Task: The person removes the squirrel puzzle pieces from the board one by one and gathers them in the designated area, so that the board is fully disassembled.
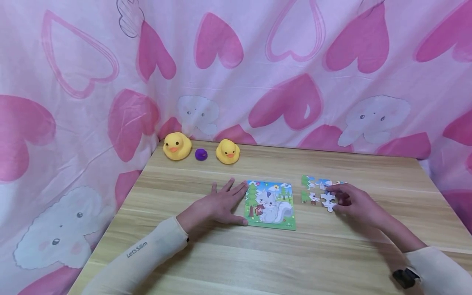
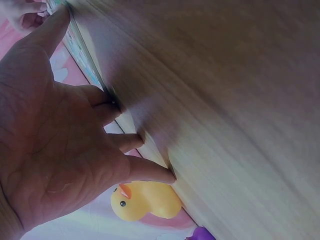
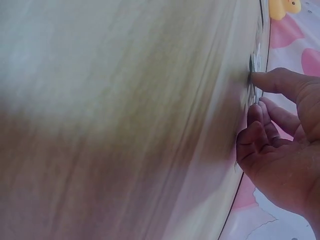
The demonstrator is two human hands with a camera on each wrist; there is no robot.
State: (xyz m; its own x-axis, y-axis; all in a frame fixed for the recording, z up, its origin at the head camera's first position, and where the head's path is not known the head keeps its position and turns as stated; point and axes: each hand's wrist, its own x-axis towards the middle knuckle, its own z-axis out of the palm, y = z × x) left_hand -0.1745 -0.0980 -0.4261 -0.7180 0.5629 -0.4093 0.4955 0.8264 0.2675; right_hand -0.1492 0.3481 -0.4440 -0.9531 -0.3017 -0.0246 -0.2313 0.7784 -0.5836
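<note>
A square picture board (image 1: 271,205) showing a grey-white squirrel lies flat near the middle of the table. Spread beside its left edge, the left hand (image 1: 225,203) touches that edge with its thumb and a fingertip; the left wrist view shows the palm (image 2: 60,145) and fingertips on the wood. To the board's right, the right hand (image 1: 355,203) pinches a white puzzle piece (image 1: 327,201) between thumb and fingers. Other pieces lie just behind and to the left of it, including one with a tree (image 1: 307,181). In the right wrist view, the right hand (image 3: 285,135) has its other fingers curled.
Two yellow ducks (image 1: 177,146) (image 1: 228,152) and a small purple duck (image 1: 200,154) stand at the table's back left. A pink curtain (image 1: 236,94) with hearts hangs behind and left of the wooden table (image 1: 236,262).
</note>
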